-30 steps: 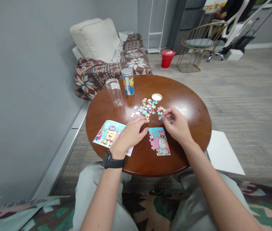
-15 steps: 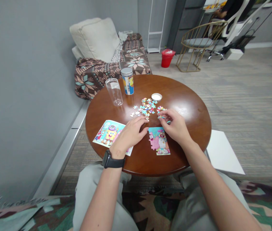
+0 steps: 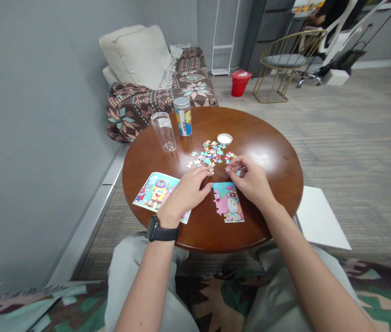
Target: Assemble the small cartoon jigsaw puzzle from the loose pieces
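Observation:
My left hand [image 3: 187,191] lies over the table between the picture card and the joined puzzle, its fingers stretched toward the loose pieces and apart from the thumb. It partly covers the cartoon picture card [image 3: 157,191]. My right hand [image 3: 250,180] is pinched at the near right side of the loose puzzle pieces [image 3: 212,154], with thumb and forefinger on a small puzzle piece [image 3: 228,169] mostly hidden by the fingertips. Between my hands lies a joined section of puzzle [image 3: 229,203] showing a pink figure and another character, with a jagged left edge.
On the round brown table [image 3: 271,147] stand a clear empty tumbler [image 3: 164,133] and a printed can [image 3: 183,117] with a metal lid. A round lid [image 3: 224,139] lies behind the pieces. Beyond are a covered sofa [image 3: 195,83], a red bin [image 3: 240,84] and a seated person.
The fingers of my right hand have shifted slightly left and closed together over a puzzle piece. My left hand stays in place.

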Demonstrator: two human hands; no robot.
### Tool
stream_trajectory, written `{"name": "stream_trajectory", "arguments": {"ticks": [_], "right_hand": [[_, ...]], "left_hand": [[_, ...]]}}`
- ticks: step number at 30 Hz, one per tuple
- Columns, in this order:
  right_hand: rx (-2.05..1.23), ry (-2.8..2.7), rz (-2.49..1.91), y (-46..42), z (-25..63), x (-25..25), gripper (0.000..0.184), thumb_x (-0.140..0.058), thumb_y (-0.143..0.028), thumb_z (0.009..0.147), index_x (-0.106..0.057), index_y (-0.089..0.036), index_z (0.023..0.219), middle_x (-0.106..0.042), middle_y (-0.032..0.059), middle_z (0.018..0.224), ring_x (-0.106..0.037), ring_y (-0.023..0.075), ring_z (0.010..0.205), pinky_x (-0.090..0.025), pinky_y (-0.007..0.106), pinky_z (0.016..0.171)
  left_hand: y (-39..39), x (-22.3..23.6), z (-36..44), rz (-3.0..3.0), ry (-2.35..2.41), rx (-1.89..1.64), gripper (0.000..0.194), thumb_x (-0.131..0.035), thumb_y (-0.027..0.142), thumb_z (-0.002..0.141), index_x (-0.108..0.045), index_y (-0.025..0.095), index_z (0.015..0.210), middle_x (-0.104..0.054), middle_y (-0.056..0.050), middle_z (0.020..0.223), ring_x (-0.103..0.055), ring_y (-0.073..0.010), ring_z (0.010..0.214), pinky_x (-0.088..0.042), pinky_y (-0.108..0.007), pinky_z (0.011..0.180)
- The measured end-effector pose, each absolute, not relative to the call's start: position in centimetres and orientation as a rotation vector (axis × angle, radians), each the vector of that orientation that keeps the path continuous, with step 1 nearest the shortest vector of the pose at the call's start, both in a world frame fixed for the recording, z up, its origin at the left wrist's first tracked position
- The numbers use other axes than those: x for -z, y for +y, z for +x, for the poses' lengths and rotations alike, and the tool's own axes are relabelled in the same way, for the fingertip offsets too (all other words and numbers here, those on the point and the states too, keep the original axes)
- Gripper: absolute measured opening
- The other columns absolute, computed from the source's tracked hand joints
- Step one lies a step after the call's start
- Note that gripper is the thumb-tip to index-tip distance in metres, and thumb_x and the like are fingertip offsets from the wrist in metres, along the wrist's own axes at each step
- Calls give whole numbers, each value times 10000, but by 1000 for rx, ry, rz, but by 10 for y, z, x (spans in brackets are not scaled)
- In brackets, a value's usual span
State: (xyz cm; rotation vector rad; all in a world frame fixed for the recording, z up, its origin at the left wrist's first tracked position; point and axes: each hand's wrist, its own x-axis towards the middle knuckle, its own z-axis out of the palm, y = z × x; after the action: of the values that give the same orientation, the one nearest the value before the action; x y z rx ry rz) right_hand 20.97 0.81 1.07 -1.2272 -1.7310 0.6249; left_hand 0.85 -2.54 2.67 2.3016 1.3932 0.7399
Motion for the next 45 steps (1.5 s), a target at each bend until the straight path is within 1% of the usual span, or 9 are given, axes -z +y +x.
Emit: {"name": "stream_trajectory", "arguments": {"ticks": [4,10,16,20,26,33,37,41,45], "right_hand": [[-659,-1723,-1198,9,209,-11,151,-607,-183,783,-621,-216,929,-706,41,857,-658,186,760,-530,320,701],[-588,-1747,-1211,8,210,-13,118,-604,-190,787,-618,-221,900,-691,25,824,-628,182,743,-525,341,753],[-557,-1739,-1168,9,210,-11,122,-601,-207,812,-653,-214,923,-666,44,859,-627,186,753,-530,337,717],[-539,-1757,-1162,9,210,-11,98,-611,-224,823,-688,-224,884,-652,56,866,-627,191,756,-550,347,713],[-641,-1724,-1156,7,208,-11,86,-645,-297,834,-658,-212,828,-670,52,840,-644,182,728,-565,335,691],[-629,-1796,-1153,6,208,-12,95,-607,-253,853,-684,-208,885,-705,48,844,-650,181,746,-552,320,694],[-705,-1820,-1107,5,207,-12,92,-613,-254,853,-688,-206,875,-706,44,826,-662,176,731,-560,315,694],[-781,-1861,-1039,1,206,-16,106,-625,-272,852,-698,-201,879,-722,45,836,-669,169,718,-567,309,690],[-831,-1906,-1015,-1,204,-21,116,-629,-284,853,-706,-202,881,-725,34,797,-662,162,697,-571,308,695]], "left_hand": [[-25,-27,8,2300,1394,-725,230,-560,176,939,-661,184,1145,-653,-96,1319,-598,-225,1261,-468,-405,1128],[-26,-29,9,2286,1412,-710,233,-562,175,939,-654,171,1153,-649,-102,1329,-587,-229,1279,-455,-405,1145],[-27,-30,9,2287,1393,-718,239,-547,171,941,-656,179,1154,-653,-100,1320,-586,-233,1282,-460,-425,1142],[-26,-29,9,2284,1391,-728,237,-547,172,940,-655,182,1150,-655,-98,1315,-584,-232,1282,-455,-425,1142],[-26,-28,9,2285,1398,-726,243,-552,156,930,-654,181,1149,-655,-95,1317,-591,-227,1266,-457,-414,1136],[-27,-30,9,2273,1394,-712,258,-549,160,937,-649,171,1175,-635,-106,1349,-580,-235,1282,-448,-420,1144],[-27,-31,9,2268,1384,-731,254,-555,178,940,-649,185,1176,-624,-98,1358,-577,-230,1282,-454,-415,1136],[-27,-33,10,2240,1357,-803,222,-554,180,944,-652,199,1142,-633,-88,1331,-587,-221,1259,-460,-407,1122],[-26,-35,10,2246,1315,-850,161,-529,157,949,-658,201,1033,-666,-81,1235,-619,-213,1175,-491,-398,1064]]}}
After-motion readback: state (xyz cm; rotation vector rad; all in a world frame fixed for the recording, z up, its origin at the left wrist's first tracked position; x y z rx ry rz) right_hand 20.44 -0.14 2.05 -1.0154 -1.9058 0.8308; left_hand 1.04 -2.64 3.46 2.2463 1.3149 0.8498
